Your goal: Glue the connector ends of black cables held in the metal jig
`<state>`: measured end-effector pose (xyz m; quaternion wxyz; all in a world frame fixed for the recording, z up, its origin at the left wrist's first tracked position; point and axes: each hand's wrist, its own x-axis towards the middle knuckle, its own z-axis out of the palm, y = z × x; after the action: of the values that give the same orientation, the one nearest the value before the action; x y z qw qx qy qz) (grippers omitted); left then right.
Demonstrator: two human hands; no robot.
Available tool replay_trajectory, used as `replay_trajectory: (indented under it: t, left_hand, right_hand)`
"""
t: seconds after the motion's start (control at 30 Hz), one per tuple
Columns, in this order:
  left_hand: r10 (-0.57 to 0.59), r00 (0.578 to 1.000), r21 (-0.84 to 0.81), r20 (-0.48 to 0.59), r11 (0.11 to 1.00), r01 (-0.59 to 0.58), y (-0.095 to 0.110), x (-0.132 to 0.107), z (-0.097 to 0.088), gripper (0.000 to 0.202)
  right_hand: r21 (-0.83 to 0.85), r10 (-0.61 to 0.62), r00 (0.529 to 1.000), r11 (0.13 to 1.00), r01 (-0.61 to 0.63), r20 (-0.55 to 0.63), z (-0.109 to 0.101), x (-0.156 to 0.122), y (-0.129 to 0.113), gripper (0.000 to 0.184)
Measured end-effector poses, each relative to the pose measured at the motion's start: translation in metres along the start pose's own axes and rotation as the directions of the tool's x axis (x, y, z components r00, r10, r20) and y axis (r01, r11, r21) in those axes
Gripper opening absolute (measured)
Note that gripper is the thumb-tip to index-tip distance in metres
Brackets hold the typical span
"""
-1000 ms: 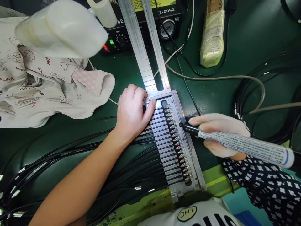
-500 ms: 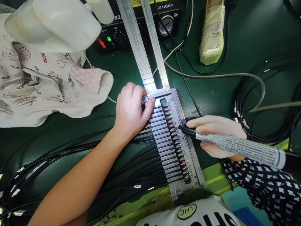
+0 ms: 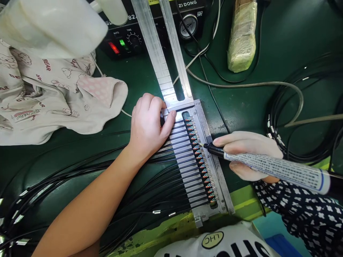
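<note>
My left hand (image 3: 149,124) grips the upper left edge of a metal cable fixture (image 3: 184,157), thumb on top and fingers curled round the side. Several black cables (image 3: 184,144) lie side by side across the fixture, their coloured wire ends in a row of small metal connectors (image 3: 201,161). In gloved or finger-covered fingers, my right hand (image 3: 252,150) holds a thick marker-like pen (image 3: 276,170) with a white printed barrel. Its pale tip touches or hovers over a connector around the middle of the row; I cannot tell which.
Behind the fixture, a slotted metal bar (image 3: 155,46) runs up to a black control box (image 3: 134,39). A patterned cloth (image 3: 61,96) and a white bottle-like container (image 3: 53,28) are at left. A wrapped block (image 3: 242,39) and coiled black cables (image 3: 276,139) are at right.
The view has shifted slightly, moving the white container left in the picture. Both hands, the pen and the fixture stay almost where they were.
</note>
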<state>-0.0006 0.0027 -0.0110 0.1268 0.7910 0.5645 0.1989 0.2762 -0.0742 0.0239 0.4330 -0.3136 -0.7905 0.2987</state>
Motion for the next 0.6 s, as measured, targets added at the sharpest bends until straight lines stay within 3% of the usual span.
replay_trajectory:
  t: [0.37, 0.6]
  left_hand:
    - [0.023, 1.000, 0.034, -0.017, 0.999, -0.022, 0.0011, 0.0007, -0.0005, 0.020]
    - [0.019, 1.000, 0.008, -0.024, 1.000, -0.019, 0.0001, 0.0008, 0.0010, 0.019]
  right_hand:
    - [-0.004, 0.062, 0.993, 0.998, -0.063, -0.103, 0.0081, 0.0056, -0.0094, 0.032]
    - [0.003, 0.016, 0.999, 1.000, -0.016, -0.045, 0.0035, 0.0044, -0.0044, 0.034]
